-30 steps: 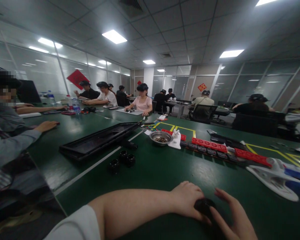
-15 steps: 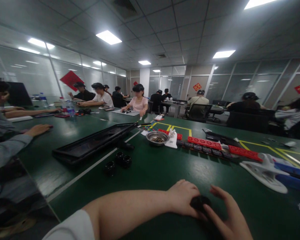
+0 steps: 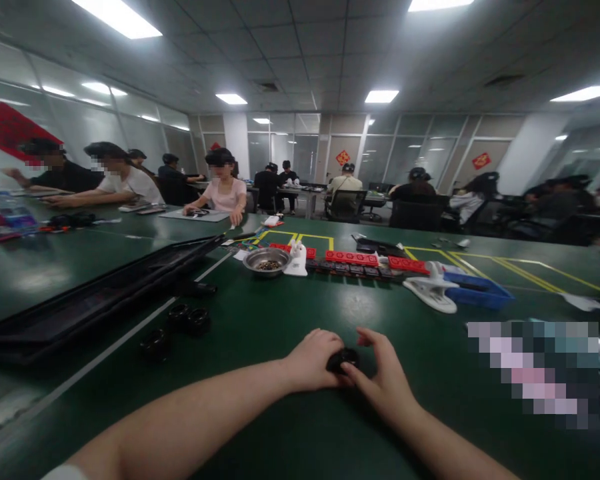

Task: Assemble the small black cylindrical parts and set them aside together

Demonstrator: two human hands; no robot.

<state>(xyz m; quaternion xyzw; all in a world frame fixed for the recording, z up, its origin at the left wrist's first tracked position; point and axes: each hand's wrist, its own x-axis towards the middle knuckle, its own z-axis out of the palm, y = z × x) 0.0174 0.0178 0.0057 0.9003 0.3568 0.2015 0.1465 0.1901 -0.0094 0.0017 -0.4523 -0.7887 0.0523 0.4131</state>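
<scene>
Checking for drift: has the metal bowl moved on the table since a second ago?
No. The metal bowl sits beside the white holder, at the left end of the red strip, as before; only the camera swung.

Nothing readable here: the red diamond signs (image 3: 343, 158) on the far glass wall carry characters too small and blurred to make out, and the pixelated patch hides anything beneath it.

Bare green table (image 3: 330, 307) lies open between the metal bowl (image 3: 266, 260) and the near edge. Left of the bowl: long black tray (image 3: 95, 293), three black rings (image 3: 180, 323) (loosely clustered). Right of it: red strips (image 3: 353, 258), white-blue clamp (image 3: 450, 291).
</scene>
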